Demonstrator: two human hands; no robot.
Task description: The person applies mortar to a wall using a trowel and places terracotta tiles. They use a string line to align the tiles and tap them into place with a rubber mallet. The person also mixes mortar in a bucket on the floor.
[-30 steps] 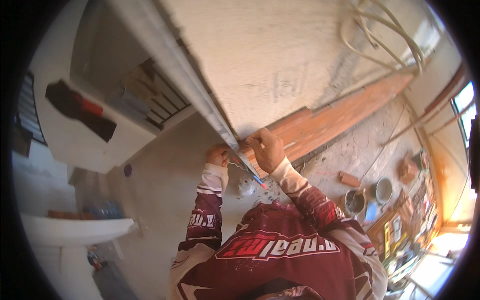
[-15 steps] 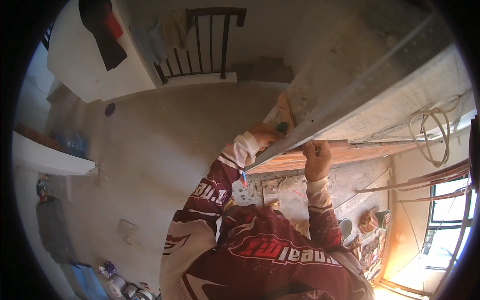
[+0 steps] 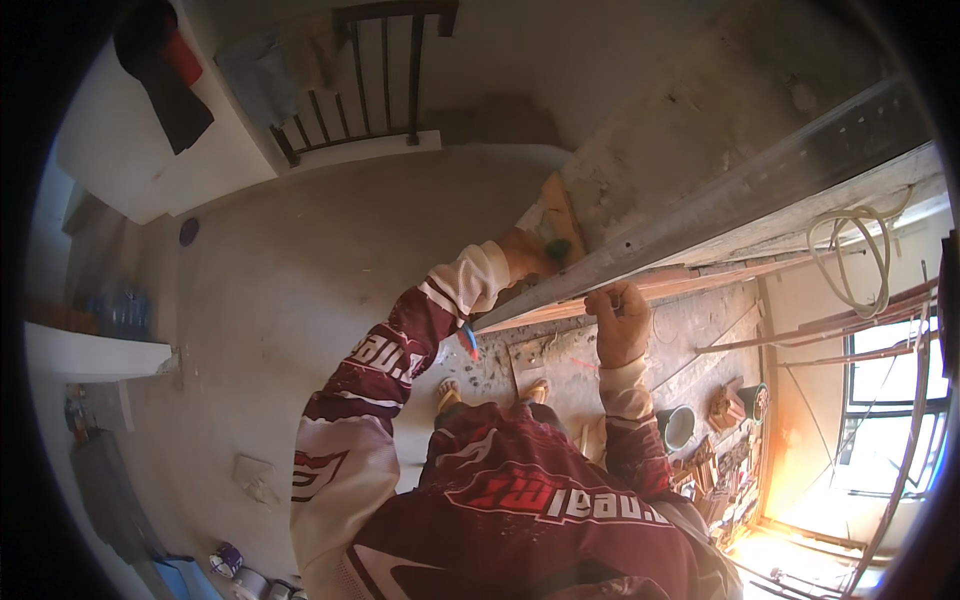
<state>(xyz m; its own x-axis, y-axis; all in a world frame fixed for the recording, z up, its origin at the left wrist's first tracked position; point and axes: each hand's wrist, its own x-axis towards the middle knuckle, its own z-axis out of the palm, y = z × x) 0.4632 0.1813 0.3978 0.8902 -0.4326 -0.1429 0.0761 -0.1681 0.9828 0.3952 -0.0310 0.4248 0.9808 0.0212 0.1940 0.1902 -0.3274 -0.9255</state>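
Observation:
A long grey metal bar [image 3: 700,220] runs slantwise from the middle of the head view to the upper right, along the edge of a rough concrete surface. My left hand [image 3: 525,256] is on the far side of its near end, beside a small green object [image 3: 558,250] and a wooden board [image 3: 563,218]; its fingers are mostly hidden. My right hand [image 3: 621,320] is raised against the bar's lower edge, fingers curled and pinched together. Whatever lies between those fingertips is too small to make out. A reddish wooden strip [image 3: 680,276] runs under the bar.
A dark stair railing [image 3: 385,80] stands at the far left. A coil of pale cable [image 3: 850,260] hangs at the right, near poles and a bright window [image 3: 895,400]. Below stand buckets [image 3: 676,427] and stacked bricks or wood scraps [image 3: 727,408]. Bottles [image 3: 120,312] stand at left.
The whole view has shifted, and both feet now show on the floor below. Both hands stay by the bar; the right one remains pinched.

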